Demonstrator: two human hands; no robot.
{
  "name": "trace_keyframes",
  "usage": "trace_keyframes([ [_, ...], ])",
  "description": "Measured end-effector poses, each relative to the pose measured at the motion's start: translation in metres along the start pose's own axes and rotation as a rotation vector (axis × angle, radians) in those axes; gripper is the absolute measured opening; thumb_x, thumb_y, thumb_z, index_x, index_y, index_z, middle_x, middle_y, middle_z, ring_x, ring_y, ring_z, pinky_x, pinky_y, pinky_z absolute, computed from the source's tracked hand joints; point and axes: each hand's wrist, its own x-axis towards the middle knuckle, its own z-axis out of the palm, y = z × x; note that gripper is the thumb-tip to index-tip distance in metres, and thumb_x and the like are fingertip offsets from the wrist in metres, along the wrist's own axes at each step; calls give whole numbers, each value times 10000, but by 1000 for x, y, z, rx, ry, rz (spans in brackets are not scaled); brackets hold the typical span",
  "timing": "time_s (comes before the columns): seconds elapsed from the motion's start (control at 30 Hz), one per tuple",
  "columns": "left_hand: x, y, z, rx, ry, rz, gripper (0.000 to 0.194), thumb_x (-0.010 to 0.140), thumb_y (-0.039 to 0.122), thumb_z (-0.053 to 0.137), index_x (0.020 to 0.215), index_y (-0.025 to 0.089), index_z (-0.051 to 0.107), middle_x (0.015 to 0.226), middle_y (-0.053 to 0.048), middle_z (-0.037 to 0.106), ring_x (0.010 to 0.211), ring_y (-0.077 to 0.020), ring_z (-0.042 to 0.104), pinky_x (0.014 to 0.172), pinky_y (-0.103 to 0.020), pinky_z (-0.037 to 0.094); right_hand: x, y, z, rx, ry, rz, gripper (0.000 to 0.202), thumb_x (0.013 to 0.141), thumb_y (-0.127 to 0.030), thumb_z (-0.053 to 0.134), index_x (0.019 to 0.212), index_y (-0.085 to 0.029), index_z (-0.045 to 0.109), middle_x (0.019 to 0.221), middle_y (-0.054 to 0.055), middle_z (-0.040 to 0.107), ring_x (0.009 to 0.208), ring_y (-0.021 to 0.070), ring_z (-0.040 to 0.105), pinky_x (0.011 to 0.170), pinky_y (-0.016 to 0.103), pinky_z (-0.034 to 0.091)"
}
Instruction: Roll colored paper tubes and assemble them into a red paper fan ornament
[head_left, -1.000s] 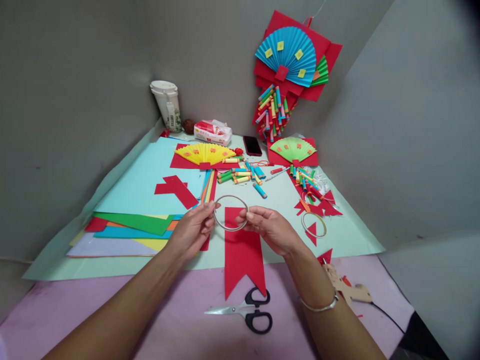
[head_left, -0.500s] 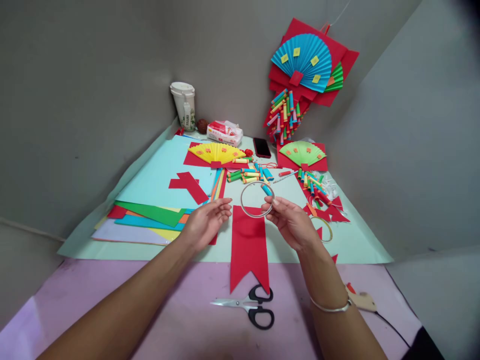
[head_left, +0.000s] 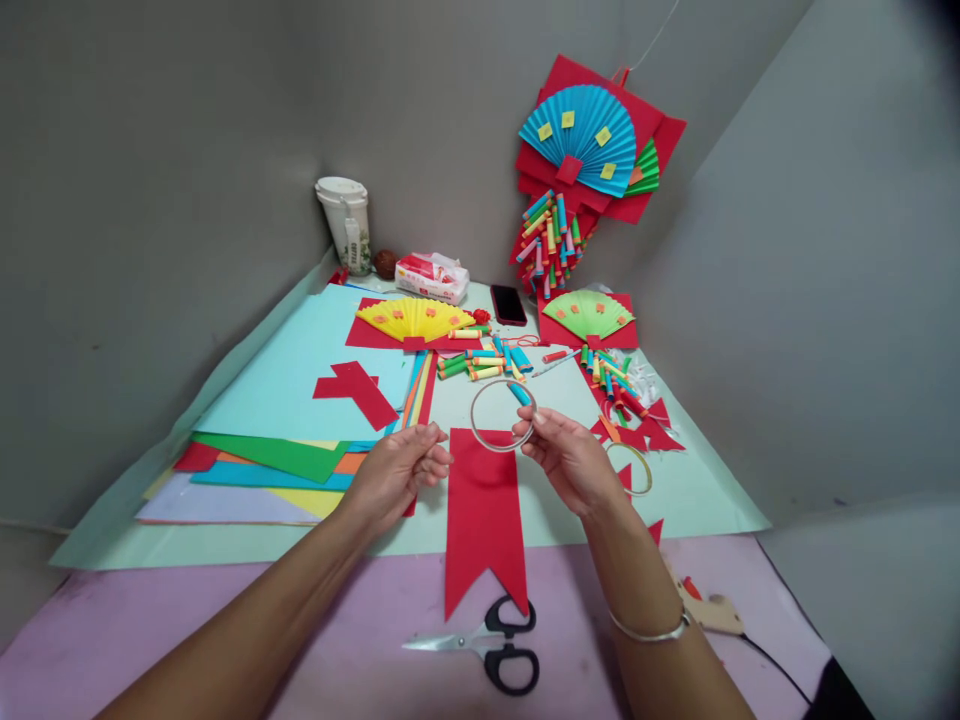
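Observation:
My right hand (head_left: 570, 455) pinches the edge of a thin, pale ring that looks like a narrow tape roll (head_left: 475, 425), held up above the table. Left of it, my left hand (head_left: 397, 472) is closed, thumb against fingers; whatever is between the fingertips is too small to make out. Beneath the ring lies a red paper strip (head_left: 486, 520) with a V-notch cut in its near end. Scissors (head_left: 480, 642) with black handles lie at that end, blades pointing left. A yellowish tape roll (head_left: 639, 470) rests beside my right wrist.
Stacked coloured paper (head_left: 255, 370) covers the left side. Farther back are a yellow fan (head_left: 416, 318), a green fan (head_left: 589, 315), small paper rolls (head_left: 484, 362), a phone (head_left: 508, 305) and a cup (head_left: 349, 225). A fan decoration (head_left: 581, 140) hangs behind. A glue gun (head_left: 712, 610) lies right.
The fingers of my left hand have closed from a looser, spread pose. My right hand still holds the ring. The whole view has shifted slightly, so things appear lower and farther left.

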Motion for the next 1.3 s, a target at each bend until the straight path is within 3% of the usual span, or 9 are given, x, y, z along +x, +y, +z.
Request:
trace_keyframes([
  [0.27,-2,-5,0,105,-33,-27,359,766,484,726,717,147,614,438,33,579,297,-49,437,291,-135,300,5,11,1,-114,-49,11,302,748,-414,767,938,-179,750,821,33,718,729,125,615,707,256,469],
  [0.43,0,-9,-2,137,-48,-26,428,717,559,740,706,153,604,423,42,566,295,-45,421,290,-132,274,1,7,5,-262,-18,-49,275,767,-408,740,938,-194,751,833,34,721,796,155,625,794,299,466],
  [0.67,2,-8,-2,86,-114,-69,317,741,416,779,807,135,648,625,-10,673,460,-60,551,408,-135,397,-1,15,14,-609,-16,-196,206,810,-350,676,927,-202,757,902,42,726,817,182,628,765,304,468],
  [0.77,2,-8,-2,44,-135,-53,253,779,328,751,922,133,677,704,-23,679,530,-72,573,471,-152,433,-2,21,17,-585,-42,-193,199,811,-347,679,931,-209,755,906,37,728,833,185,630,782,304,468],
  [0.87,1,-6,0,-5,-119,-16,219,790,276,721,950,130,686,677,5,617,501,-56,510,447,-149,384,-2,23,17,-413,-63,-71,209,818,-379,684,927,-211,744,841,19,720,788,164,621,769,289,468],
  [1.03,-2,0,1,2,-45,44,220,813,333,705,873,124,675,546,70,429,426,-30,329,383,-133,245,-1,26,14,-203,-96,35,276,806,-421,709,956,-192,735,828,24,710,706,131,591,735,273,466],
  [1.13,-4,3,0,11,-22,57,247,819,365,708,824,122,660,529,88,356,423,-22,269,378,-127,205,-3,28,17,-259,-91,27,264,818,-413,699,961,-194,729,819,21,708,712,135,596,735,275,466],
  [1.3,-7,3,0,-86,-92,-89,220,846,350,685,864,133,650,559,87,345,416,-15,258,370,-126,190,-12,34,29,-504,-137,-106,196,889,-356,610,984,-219,712,875,24,717,818,177,635,792,302,473],
])
